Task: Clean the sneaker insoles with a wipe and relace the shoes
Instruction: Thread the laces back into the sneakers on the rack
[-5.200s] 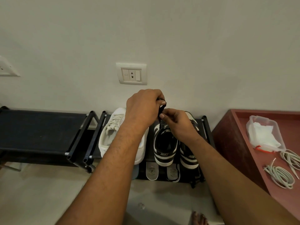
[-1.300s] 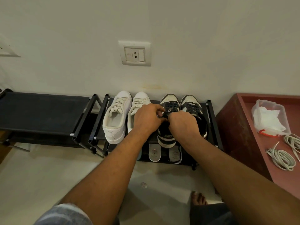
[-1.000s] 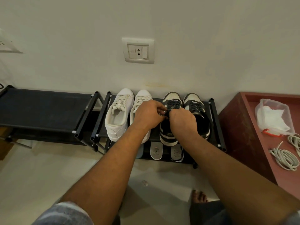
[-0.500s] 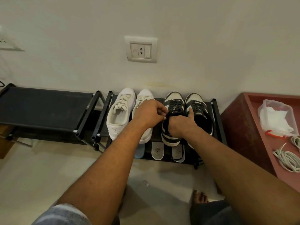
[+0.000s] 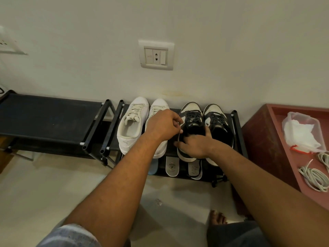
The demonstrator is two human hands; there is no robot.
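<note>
On the rack (image 5: 237, 131), left grip (image 5: 162, 127) pinches lace (image 5: 178, 137), right grip (image 5: 194, 145) holds sneaker (image 5: 191, 120); a hard tug could unthread it.

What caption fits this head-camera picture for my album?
Left hand pinches a black lace while right hand grips the black-and-white sneaker on the shoe rack.

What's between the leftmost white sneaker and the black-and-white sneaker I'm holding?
In the head view, the other white sneaker, partly hidden under your left hand.
</note>
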